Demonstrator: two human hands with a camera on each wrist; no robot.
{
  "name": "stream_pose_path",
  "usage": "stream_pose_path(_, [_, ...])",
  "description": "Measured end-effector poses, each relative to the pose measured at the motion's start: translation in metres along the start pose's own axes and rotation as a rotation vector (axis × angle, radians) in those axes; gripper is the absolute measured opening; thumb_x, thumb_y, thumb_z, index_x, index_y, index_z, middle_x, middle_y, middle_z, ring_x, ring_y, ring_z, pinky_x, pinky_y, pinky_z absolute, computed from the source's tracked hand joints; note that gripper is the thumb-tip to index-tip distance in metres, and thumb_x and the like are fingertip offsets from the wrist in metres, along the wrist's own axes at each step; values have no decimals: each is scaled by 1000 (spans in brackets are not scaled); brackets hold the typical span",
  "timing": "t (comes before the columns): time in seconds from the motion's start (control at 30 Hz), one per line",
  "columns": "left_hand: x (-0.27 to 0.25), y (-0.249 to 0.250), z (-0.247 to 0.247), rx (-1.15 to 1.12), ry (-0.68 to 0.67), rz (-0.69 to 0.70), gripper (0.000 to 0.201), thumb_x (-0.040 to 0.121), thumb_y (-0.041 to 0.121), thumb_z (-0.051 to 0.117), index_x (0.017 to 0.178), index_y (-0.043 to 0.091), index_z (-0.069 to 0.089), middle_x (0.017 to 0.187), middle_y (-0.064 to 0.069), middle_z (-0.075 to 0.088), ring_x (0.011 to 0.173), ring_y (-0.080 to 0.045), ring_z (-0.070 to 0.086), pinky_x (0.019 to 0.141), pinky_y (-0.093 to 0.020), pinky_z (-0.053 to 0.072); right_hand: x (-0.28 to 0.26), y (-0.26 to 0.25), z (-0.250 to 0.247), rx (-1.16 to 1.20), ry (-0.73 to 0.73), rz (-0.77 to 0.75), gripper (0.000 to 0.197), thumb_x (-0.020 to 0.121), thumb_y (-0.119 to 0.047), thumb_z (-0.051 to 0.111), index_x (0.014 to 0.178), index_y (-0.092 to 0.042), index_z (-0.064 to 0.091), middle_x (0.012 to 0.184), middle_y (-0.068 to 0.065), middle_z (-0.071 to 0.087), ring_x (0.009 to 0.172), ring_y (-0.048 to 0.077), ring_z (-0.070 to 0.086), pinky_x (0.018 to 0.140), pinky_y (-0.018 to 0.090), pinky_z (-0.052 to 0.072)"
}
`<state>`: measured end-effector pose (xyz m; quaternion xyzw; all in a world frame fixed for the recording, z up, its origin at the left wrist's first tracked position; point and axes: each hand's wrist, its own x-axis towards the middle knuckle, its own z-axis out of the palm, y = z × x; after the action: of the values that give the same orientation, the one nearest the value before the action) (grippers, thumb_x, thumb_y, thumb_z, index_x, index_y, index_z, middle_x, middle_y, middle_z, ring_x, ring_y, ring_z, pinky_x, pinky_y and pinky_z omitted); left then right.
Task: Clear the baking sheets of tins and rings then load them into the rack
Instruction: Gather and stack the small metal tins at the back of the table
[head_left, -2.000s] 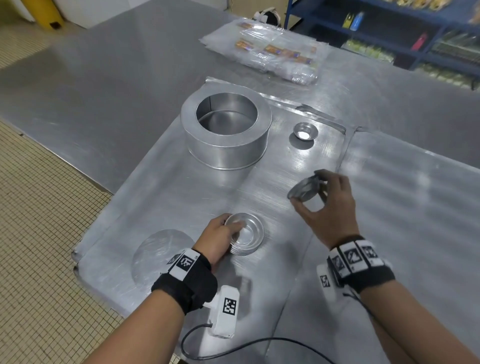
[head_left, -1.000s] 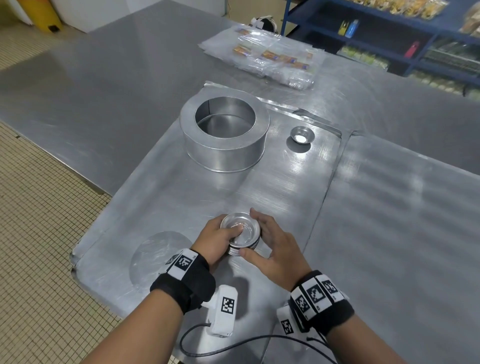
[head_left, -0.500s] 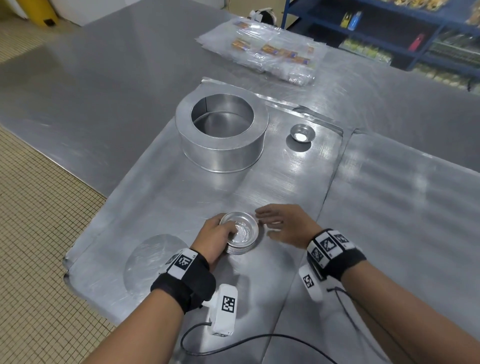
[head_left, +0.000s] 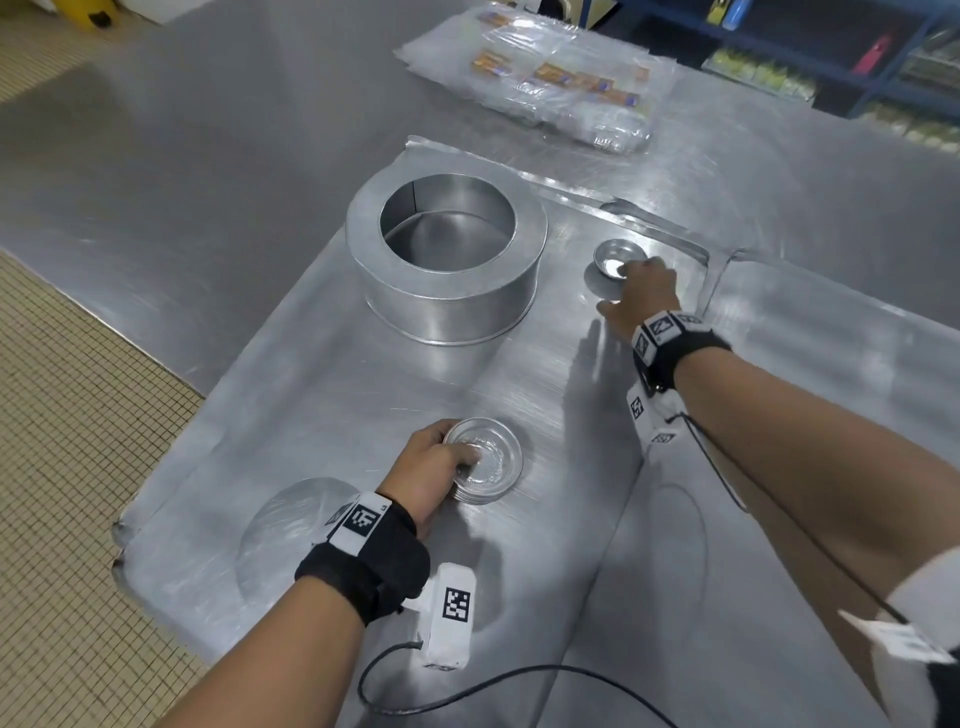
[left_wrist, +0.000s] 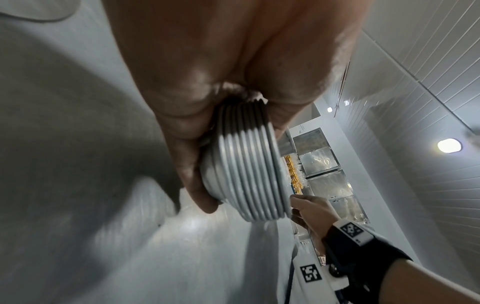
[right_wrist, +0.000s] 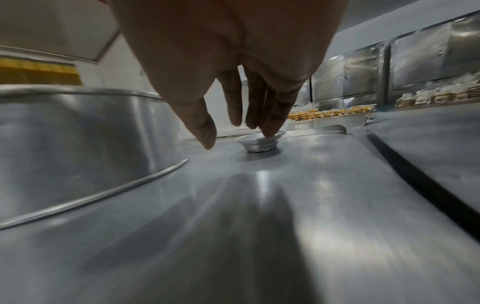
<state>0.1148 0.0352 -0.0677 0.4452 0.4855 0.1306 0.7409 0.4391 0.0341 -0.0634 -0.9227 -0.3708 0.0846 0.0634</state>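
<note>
Several nested shiny tins (head_left: 485, 462) gripped by left hand (head_left: 431, 470); right hand (head_left: 641, 299), fingers extended, touching small round tin (head_left: 615, 260).

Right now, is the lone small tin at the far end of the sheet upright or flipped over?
Upright. The small tin shows its open bowl in the head view, and its narrow base sits on the baking sheet with the rim on top.

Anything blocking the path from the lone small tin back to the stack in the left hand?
Nothing visible. The right hand is at the small tin; bare baking sheet lies between it and the stack of tins held by the left hand. The large ring stands off to the left.
</note>
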Motion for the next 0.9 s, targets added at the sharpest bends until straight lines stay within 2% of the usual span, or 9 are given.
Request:
stream_pose_path(0.1, [5,0,-1,3,13,-2,30,81,-13,54,97,7,69,77,-12,67,73,-27,60,76,-39,47,27,3,-3,-83,11,88,76,87,-57,58,139,-4,43,134,19,44,126,37,41,103,43,37])
stream_pose_path(0.23, [10,0,-3,-16,19,3,31,82,-14,52,100,6,69,79,-11,67,73,-25,59,69,-32,48,56,3,0,7,-52,182,95,71,-74,55,134,-4,47,130,16,52,123,36,49,100,44,46])
stream_pose_path(0.3, [10,1,-3,-43,22,7,30,77,-10,57,101,5,69,81,-12,67,75,-25,59,70,-32,47,68,2,-2,52,-93,183,86,67,-68,62,123,-3,56,118,13,61,114,33,58,96,44,51])
stream_pose_path(0.4, [11,2,-6,-60,26,12,30,78,-10,56,99,7,69,82,-12,67,77,-26,60,72,-34,47,75,5,-3,83,-160,188,57,84,-44,69,119,-1,61,114,14,63,110,31,61,93,38,51])
stream_pose_path(0.53, [10,4,-10,-63,19,20,32,69,-1,61,98,8,70,80,-10,68,76,-24,61,73,-34,47,63,3,0,99,-73,199,56,82,-39,75,115,4,60,114,22,61,108,37,60,87,42,49])
stream_pose_path(0.6, [8,5,-12,-56,15,17,37,60,6,61,96,10,71,77,-7,69,73,-22,61,73,-35,47,58,4,-1,98,-62,236,41,85,-32,73,105,1,60,107,17,63,96,30,61,80,38,51])
stream_pose_path(0.67, [6,5,-15,-49,9,18,38,59,7,60,95,11,71,76,-6,69,73,-22,61,73,-35,47,53,4,-4,108,-50,260,26,90,-21,68,102,1,62,107,14,64,100,31,64,86,37,52])
stream_pose_path(0.77, [0,4,-17,-43,-4,22,36,59,7,60,93,10,71,74,-6,68,71,-22,60,71,-33,47,47,7,-3,233,-29,317,35,90,-17,66,121,1,64,120,17,64,114,34,61,93,38,50])
stream_pose_path(0.9, [-4,2,-22,-23,-10,26,32,63,4,61,93,11,71,78,-9,68,78,-26,61,76,-37,47,41,-4,-7,284,36,359,32,84,-21,75,106,1,69,106,15,71,95,27,69,85,39,58])
